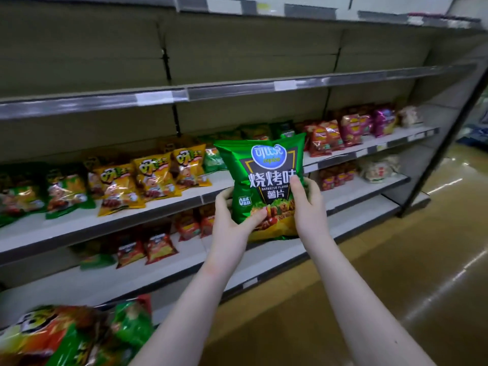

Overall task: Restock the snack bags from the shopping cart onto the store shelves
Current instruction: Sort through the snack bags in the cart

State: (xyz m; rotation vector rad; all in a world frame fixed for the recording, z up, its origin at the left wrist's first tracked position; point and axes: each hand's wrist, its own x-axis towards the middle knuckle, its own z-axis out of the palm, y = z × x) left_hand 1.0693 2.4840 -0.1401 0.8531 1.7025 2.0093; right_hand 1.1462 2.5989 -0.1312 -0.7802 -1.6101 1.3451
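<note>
Hands, left [232,220] and right [307,204], clamp green chip bag [266,180]; blurred bags [66,336], perhaps in cart.

This is a shop aisle — a long metal shelving unit [237,85] runs along it, price-label strips [155,97] on its edges. Rows of yellow snack bags [148,178] and red snack bags [330,138] face outward on its middle tiers — a glossy floor [396,273] lies below.
</note>
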